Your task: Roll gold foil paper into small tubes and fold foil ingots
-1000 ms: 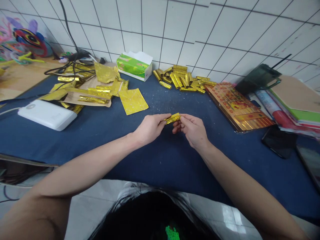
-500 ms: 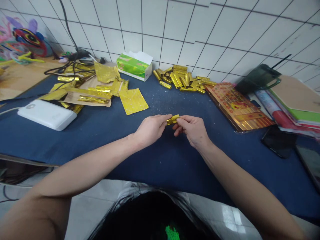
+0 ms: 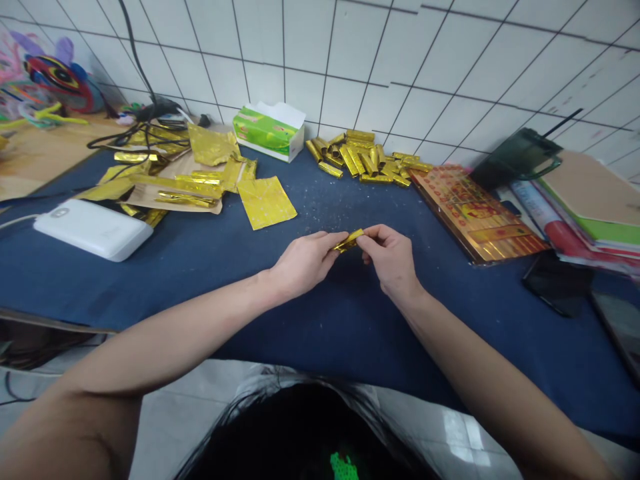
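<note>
The gold foil strip (image 3: 347, 241) was seen narrower and more tightly creased than in the earlier views, and its right end was tilted further up. Its long axis was angled up to the right, above the blue cloth (image 3: 320, 333). The strip was pinched between the partly closed left hand (image 3: 303, 262) and right hand (image 3: 391, 260), with the rolled foil pile (image 3: 360, 157) beyond

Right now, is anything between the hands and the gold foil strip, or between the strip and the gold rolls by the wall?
Nothing visible: the left hand and right hand both touch the gold foil strip, and only blue cloth lies between it and the gold foil rolls.
</note>
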Available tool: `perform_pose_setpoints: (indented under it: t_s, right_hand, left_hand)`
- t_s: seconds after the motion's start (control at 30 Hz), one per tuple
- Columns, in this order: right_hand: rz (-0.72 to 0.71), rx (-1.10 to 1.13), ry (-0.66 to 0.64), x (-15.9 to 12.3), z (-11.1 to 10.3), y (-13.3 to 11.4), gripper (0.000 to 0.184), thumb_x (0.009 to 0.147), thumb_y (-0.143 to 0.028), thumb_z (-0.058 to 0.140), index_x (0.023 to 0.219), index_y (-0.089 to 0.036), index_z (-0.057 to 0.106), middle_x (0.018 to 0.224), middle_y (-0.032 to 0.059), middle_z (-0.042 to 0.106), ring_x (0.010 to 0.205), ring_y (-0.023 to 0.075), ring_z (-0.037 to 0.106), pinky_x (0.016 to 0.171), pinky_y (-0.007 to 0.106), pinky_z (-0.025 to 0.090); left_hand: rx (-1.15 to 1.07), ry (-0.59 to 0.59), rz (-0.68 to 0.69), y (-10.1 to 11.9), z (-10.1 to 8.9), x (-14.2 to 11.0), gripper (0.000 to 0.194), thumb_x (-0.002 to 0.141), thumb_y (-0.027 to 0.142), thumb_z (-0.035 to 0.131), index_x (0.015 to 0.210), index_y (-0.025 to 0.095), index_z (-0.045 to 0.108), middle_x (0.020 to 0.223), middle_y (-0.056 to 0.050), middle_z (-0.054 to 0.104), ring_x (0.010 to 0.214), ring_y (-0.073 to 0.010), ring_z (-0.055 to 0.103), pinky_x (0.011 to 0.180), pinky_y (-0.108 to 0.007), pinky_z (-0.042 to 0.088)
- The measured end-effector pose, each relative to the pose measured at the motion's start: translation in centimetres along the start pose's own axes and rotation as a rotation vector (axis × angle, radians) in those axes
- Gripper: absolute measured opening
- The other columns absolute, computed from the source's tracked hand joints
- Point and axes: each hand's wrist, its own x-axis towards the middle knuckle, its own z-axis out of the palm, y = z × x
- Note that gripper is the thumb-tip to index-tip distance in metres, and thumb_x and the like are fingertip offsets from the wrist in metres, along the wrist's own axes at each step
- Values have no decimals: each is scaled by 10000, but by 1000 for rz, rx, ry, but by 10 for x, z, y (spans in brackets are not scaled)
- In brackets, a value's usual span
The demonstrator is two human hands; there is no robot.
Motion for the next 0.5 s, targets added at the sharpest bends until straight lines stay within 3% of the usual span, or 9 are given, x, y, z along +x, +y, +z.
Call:
perform_pose_setpoints:
  t_s: [0.17,0.37,0.5]
  right_hand:
    - [71,22,-16,-1,1,1,82,668,-249,593,635,-178,570,563,-24,558,527,108,520,475,235,408]
    - [195,216,-49,-3,6,-3,109,654,-239,587,611,-176,509,507,-30,558,456,108,547,451,242,445]
    - [253,313,-57,-4,7,-7,165,621,-234,610,709,-189,479,523,-55,576,408,114,560,425,244,452]
  left_hand:
    - [1,-38,-18,2,0,-1,444,793,177,537,1234,178,481,1055,-70,614,922,-181,592,827,-320,470]
    - [-127,51,-38,5,-2,1,317,804,155,530,1116,176,581,893,-36,609,835,-133,577,781,-264,469]
    - [-193,92,-42,6,-1,2,304,790,123,538,1085,160,600,879,-32,589,830,-117,567,793,-250,463]
